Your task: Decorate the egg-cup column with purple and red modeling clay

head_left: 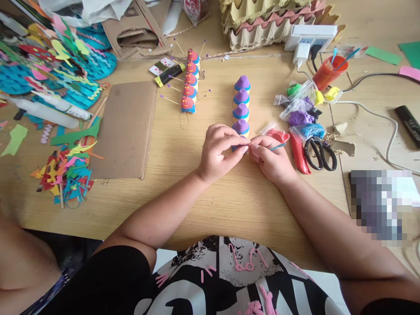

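Both hands meet at the near end of an egg-carton strip point(241, 110) whose bumps are covered in purple and blue clay. My left hand point(220, 151) is closed in a pinch, its fingertips at a tiny reddish bit too small to make out. A thin blue modelling tool point(278, 147) sticks out of my right hand point(269, 156), which is closed around it, thumb and finger touching the left fingertips. The hands cover the strip's nearest bump. Up and to the left stands a finished-looking carton caterpillar point(189, 85) with red faces and purple-tipped sticks.
Right of my hands lie red clay in a bag point(276, 133), a red cutter point(298, 153), black-handled scissors point(320, 153) and bagged clay point(302, 117). An orange cup point(330, 72) stands behind. Cardboard point(126, 131) and paper scraps point(70, 168) lie left; egg trays point(262, 22) are stacked behind.
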Motion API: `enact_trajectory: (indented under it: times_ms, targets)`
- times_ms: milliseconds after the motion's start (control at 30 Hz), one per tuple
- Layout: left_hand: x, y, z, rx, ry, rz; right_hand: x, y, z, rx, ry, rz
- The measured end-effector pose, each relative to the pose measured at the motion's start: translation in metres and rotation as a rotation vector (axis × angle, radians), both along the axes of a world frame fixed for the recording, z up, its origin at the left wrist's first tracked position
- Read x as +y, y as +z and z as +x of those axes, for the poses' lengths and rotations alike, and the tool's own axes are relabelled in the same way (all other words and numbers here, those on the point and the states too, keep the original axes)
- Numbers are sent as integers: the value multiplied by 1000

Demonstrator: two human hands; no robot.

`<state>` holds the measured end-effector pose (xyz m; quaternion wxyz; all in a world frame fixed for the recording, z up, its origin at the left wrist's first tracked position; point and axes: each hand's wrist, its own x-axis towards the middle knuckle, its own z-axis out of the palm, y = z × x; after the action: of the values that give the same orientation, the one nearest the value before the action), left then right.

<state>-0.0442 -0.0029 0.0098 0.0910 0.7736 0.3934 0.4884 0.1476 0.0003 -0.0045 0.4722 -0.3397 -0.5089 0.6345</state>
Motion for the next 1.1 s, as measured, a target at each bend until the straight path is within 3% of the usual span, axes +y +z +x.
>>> enact_trajectory:
  times_ms: [433,667,1100]
  targets:
    - [-2,2,1,-8,-42,30,-1,4,-2,27,-25,-26]
    - [-1,1,0,43,1,-50,0,6,-3,-8,-43,-49]
    - [-1,1,1,-22,1,-34,-1,2,-3,-24,-55,10]
